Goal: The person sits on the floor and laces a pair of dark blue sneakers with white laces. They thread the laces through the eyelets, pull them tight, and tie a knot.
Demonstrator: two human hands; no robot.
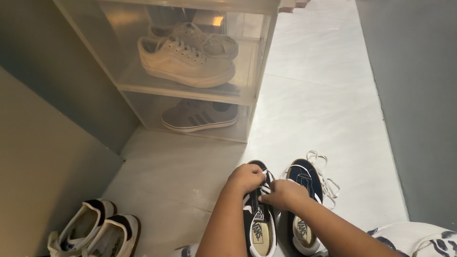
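Resting on the pale tiled floor (309, 109) at the bottom centre of the frame, a dark navy sneaker (258, 214) with a white sole points toward the top of the picture. Both hands meet over its laces (264, 189). The left hand (246, 177) has its fingers curled together over the toe end, pinching the white laces. The right hand (283, 194) is curled the same way just beside it, its fingertips pressed onto the laces at the middle of the shoe.

Just to the right stands the matching navy sneaker (301, 204), side by side with the first, its loose white lace ends (324, 173) trailing in loops over the floor to the right.

Toward the upper centre stands a stack of clear plastic shoe boxes (190, 71). The upper box holds a pair of white sneakers (185, 59); the lower one holds a grey sneaker with dark stripes (199, 116).

At the lower left, against a grey wall, sits a pair of white sneakers with dark heels (95, 228). At the lower right corner, a patch of white fabric with dark marks (419, 238) shows.
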